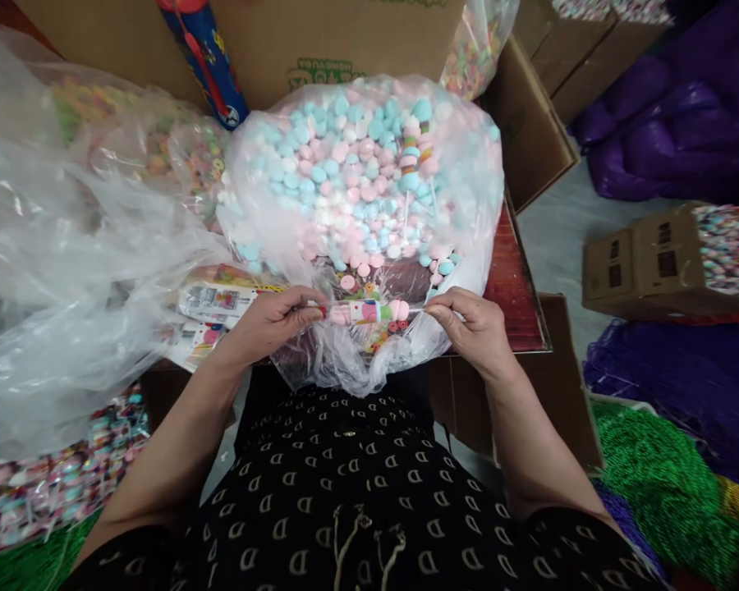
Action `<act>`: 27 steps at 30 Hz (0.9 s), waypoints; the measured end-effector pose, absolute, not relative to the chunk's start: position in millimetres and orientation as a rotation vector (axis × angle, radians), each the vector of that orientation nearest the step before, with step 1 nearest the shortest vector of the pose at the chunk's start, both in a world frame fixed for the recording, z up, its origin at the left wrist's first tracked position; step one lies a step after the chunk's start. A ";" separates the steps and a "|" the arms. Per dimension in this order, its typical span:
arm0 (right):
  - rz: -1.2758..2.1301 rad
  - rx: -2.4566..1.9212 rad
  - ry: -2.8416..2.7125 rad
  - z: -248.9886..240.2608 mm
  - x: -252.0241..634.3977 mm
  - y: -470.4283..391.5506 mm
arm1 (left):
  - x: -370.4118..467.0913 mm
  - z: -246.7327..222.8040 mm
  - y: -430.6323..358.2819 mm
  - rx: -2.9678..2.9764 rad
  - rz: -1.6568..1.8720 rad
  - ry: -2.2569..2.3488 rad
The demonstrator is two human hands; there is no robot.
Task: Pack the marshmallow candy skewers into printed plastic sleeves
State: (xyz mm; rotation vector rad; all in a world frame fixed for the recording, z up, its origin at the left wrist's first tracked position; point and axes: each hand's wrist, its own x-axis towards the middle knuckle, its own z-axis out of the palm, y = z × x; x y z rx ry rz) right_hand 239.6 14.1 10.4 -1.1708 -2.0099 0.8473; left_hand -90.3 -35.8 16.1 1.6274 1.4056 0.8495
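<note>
A candy skewer (369,312) with pink and green pieces and a printed wrapper stretches level between my two hands, over the front of an open plastic bag. My left hand (283,318) pinches its left end, where a small red bit shows at the fingertips. On the other side, the thumb and fingers of my right hand (471,327) are closed on its thin white stick (417,310). Behind it the clear bag (486,222) is full of pink, blue and white candies (363,168). Two finished-looking candy skewers (410,156) lie on top of them.
To the left are a bag of ring candies (190,156) and printed wrappers (222,304). A blue bottle (213,70) leans against a cardboard box (369,41). The red tabletop edge (520,287) shows at right. Beyond stand boxes (640,258) and green strands (665,468).
</note>
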 end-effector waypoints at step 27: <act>1.703 -1.146 -1.711 1.2 214.1 -3.1 | -54.2 60.0 -9.1 2.061 0.588 1.292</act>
